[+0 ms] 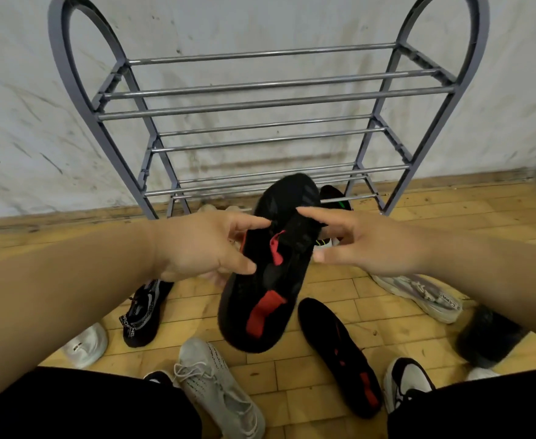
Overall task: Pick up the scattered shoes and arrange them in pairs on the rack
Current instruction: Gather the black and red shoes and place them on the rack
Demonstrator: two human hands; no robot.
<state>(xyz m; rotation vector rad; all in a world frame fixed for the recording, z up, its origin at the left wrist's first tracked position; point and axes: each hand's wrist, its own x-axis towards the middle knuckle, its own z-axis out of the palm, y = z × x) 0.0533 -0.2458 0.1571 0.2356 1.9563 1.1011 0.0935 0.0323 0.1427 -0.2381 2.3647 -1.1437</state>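
While the left hand (197,245) grips a black shoe (270,280) with red tabs from its left side, thumb curled over the edge and fingers tucked underneath, the right hand (365,245) is spread out beside it, fingers straight, index tip just touching the upper near the laces. So the shoe's up in the air, toe pointing away, right in front of the lower bars of the rack (260,90). Its twin (339,353) lies on the wooden floor (308,403) just below and to the right. Scattered around: a grey knit sneaker (219,394), a black-and-white patterned shoe (144,312), a white shoe (86,345) off to the left, and a pale chunky sneaker (425,294) under the right forearm.
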